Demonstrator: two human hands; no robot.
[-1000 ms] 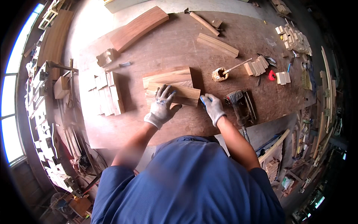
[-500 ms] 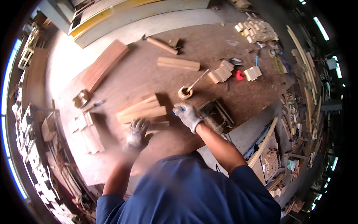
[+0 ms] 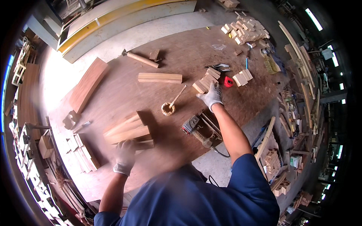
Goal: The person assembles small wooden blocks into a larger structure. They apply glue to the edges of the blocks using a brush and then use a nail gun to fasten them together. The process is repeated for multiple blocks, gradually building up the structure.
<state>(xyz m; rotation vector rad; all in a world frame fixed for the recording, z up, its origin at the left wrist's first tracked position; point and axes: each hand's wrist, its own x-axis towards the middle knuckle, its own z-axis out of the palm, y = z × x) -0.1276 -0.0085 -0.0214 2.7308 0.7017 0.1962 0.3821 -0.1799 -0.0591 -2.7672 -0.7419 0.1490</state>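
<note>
My right hand, in a pale work glove, reaches out to a row of small wood blocks. Its thumb stands apart from the fingers, and the fingertips meet the blocks' near end. At the lower left, my gloved left hand rests by the near edge of several stacked wooden pieces; haze blurs its fingers, which look loosely extended. Between the hands lie a small round crusted pot with a stick in it and a grey hose-fed tool like a nail gun.
On the worktop lie a hammer, a long block, a wide board, a red tape measure and more blocks. Grooved pieces sit at left, a block heap at far right.
My right hand has moved right and away from me, from beside the stacked pieces to the small blocks. My left hand has drawn back slightly toward the stack's near edge. The view has shifted.
</note>
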